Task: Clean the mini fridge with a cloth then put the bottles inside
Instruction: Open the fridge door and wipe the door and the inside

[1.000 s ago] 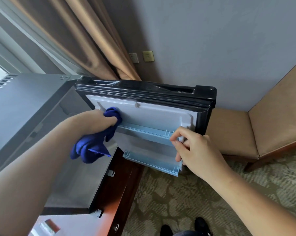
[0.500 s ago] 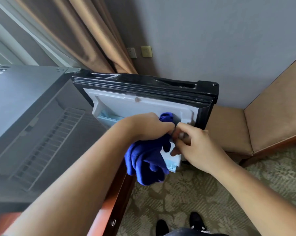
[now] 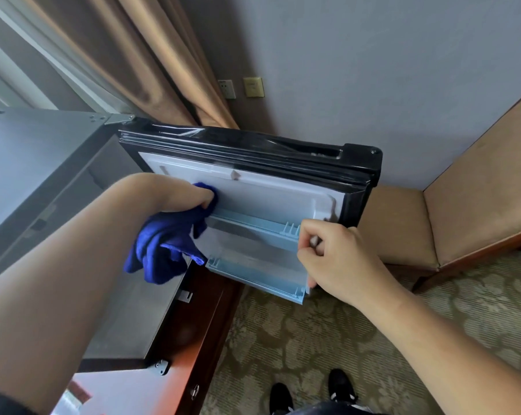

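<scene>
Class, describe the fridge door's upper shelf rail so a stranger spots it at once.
Find the open black fridge door, its white lining facing you. Two pale blue rails cross it. The upper rail starts beside the blue cloth, directly under the bare lining; the lower rail hangs near the door's bottom edge.

Wiping stroke: left hand [image 3: 190,196] with blue cloth [image 3: 163,247]. 1.0 s ago: at upper left of door liner [image 3: 271,199]. 0.5 s ago: swept across to right edge, knuckles against right hand [image 3: 337,259]. Now: back at upper left, cloth bunch pressed on white panel just above upper shelf [image 3: 253,224]. Hands well apart again. Cloth tail: 0.5 s ago hung over right half of shelves; now hangs off left end of lower shelf [image 3: 253,277]. Both shelves uncovered again.
</scene>
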Demonstrator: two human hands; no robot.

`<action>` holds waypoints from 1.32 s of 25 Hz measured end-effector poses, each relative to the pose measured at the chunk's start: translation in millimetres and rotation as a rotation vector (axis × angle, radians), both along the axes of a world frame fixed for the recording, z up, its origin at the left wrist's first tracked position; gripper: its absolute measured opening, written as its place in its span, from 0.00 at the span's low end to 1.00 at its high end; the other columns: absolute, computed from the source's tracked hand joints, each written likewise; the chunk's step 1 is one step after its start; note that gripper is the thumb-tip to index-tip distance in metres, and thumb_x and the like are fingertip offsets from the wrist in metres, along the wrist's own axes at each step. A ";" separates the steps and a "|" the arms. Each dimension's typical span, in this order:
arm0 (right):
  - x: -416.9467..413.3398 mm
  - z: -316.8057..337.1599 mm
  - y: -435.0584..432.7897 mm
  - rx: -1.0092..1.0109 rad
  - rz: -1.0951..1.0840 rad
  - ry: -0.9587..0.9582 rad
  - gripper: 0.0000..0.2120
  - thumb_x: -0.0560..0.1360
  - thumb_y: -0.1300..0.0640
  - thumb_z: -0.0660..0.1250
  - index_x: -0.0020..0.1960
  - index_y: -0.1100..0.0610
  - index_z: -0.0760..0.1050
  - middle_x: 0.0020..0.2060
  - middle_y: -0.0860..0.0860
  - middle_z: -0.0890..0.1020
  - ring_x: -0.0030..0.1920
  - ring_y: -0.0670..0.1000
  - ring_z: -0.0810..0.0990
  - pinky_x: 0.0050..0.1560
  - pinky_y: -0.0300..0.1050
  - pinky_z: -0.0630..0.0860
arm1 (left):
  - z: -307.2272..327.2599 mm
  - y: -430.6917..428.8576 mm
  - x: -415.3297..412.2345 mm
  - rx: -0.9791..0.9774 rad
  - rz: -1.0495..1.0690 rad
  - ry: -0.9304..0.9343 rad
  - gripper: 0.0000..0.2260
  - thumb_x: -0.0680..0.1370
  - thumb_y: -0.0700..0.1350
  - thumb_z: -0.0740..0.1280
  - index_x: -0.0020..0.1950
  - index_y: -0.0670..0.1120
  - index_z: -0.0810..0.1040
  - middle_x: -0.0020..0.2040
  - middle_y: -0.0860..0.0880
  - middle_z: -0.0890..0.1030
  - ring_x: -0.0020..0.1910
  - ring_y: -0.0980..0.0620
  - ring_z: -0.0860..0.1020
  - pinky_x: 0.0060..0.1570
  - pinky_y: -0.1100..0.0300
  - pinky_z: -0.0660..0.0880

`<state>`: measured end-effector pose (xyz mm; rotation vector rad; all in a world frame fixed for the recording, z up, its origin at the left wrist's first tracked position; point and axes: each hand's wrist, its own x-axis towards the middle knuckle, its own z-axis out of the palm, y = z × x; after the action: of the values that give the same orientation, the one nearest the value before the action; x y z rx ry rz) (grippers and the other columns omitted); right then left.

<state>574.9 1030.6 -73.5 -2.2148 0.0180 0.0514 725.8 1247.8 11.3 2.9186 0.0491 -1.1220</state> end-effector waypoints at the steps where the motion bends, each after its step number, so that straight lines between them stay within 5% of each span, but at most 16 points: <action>1: -0.2 0.2 0.9 0.002 -0.004 0.003 0.11 0.77 0.64 0.61 0.38 0.53 0.71 0.26 0.46 0.81 0.28 0.43 0.84 0.36 0.46 0.81 | 1.5 4.8 2.7 -0.002 0.032 0.007 0.22 0.79 0.54 0.60 0.31 0.49 0.86 0.30 0.50 0.84 0.41 0.45 0.81 0.39 0.56 0.71; 4: -0.5 -0.8 0.5 0.030 -0.001 0.026 0.11 0.79 0.63 0.61 0.39 0.53 0.71 0.24 0.46 0.79 0.30 0.42 0.85 0.37 0.47 0.81 | 4.2 3.6 -0.9 -0.033 0.061 0.042 0.24 0.79 0.54 0.61 0.27 0.48 0.85 0.27 0.51 0.83 0.40 0.44 0.82 0.39 0.54 0.72; 8: 0.6 0.3 -5.0 0.063 0.040 0.071 0.09 0.79 0.63 0.61 0.41 0.54 0.70 0.25 0.56 0.80 0.31 0.45 0.86 0.42 0.58 0.83 | -11.1 -29.0 -21.8 -0.218 -0.020 0.016 0.18 0.72 0.59 0.65 0.43 0.46 0.85 0.45 0.45 0.87 0.46 0.43 0.84 0.56 0.49 0.80; 12: 0.3 1.5 -6.8 0.094 0.050 0.081 0.08 0.78 0.63 0.63 0.43 0.53 0.71 0.32 0.57 0.83 0.33 0.47 0.85 0.43 0.60 0.82 | -29.5 -72.1 -53.8 -0.377 -0.084 0.007 0.18 0.72 0.60 0.65 0.46 0.46 0.83 0.45 0.45 0.85 0.46 0.43 0.84 0.56 0.47 0.79; 16: -1.9 -2.9 -17.1 0.095 0.109 0.120 0.12 0.78 0.61 0.63 0.51 0.43 0.74 0.39 0.43 0.87 0.38 0.43 0.80 0.47 0.49 0.79 | -41.2 -58.9 -69.5 -0.659 0.125 -0.101 0.17 0.71 0.57 0.66 0.44 0.43 0.82 0.42 0.42 0.86 0.45 0.38 0.84 0.53 0.43 0.81; 19: -18.2 -6.8 -30.2 0.122 0.101 0.041 0.19 0.77 0.65 0.64 0.54 0.40 0.80 0.46 0.39 0.86 0.49 0.40 0.83 0.52 0.37 0.79 | -47.8 -47.1 -94.3 -0.827 0.194 -0.224 0.11 0.77 0.52 0.65 0.41 0.47 0.81 0.37 0.49 0.85 0.38 0.45 0.83 0.48 0.46 0.79; 24: -29.7 8.4 -65.9 0.167 -0.183 -0.459 0.13 0.74 0.70 0.66 0.44 0.51 0.79 0.41 0.46 0.82 0.43 0.47 0.81 0.45 0.38 0.75 | -44.8 -52.0 -129.9 -1.239 0.576 -0.456 0.08 0.77 0.49 0.65 0.43 0.49 0.82 0.39 0.49 0.85 0.41 0.50 0.81 0.48 0.50 0.76; 27: -11.5 23.1 -77.6 0.146 -0.231 -0.615 0.13 0.72 0.66 0.66 0.52 0.51 0.76 0.51 0.52 0.77 0.47 0.52 0.78 0.46 0.47 0.77 | -51.7 -76.8 -133.3 -1.297 0.725 -0.510 0.11 0.79 0.49 0.64 0.40 0.54 0.83 0.41 0.51 0.85 0.44 0.49 0.82 0.49 0.50 0.77; 30: 6.0 35.5 -84.8 -0.029 -0.173 -0.609 0.21 0.74 0.61 0.72 0.65 0.49 0.76 0.65 0.51 0.71 0.66 0.51 0.74 0.60 0.50 0.77 | -64.7 -80.2 -127.2 -1.365 0.914 -0.603 0.09 0.75 0.53 0.64 0.42 0.61 0.84 0.47 0.52 0.87 0.54 0.43 0.83 0.60 0.43 0.77; 33: 16.1 50.5 -80.8 -0.103 -0.071 -0.604 0.19 0.76 0.55 0.72 0.66 0.46 0.78 0.71 0.50 0.70 0.74 0.49 0.68 0.75 0.49 0.67 | -74.1 -58.0 -114.4 -1.507 1.097 -0.599 0.10 0.73 0.51 0.65 0.48 0.53 0.85 0.54 0.44 0.87 0.60 0.32 0.81 0.62 0.30 0.74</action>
<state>591.1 949.8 -23.0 -2.2458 -0.2389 -0.6677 611.4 1189.8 -62.8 1.3012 0.4588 0.0649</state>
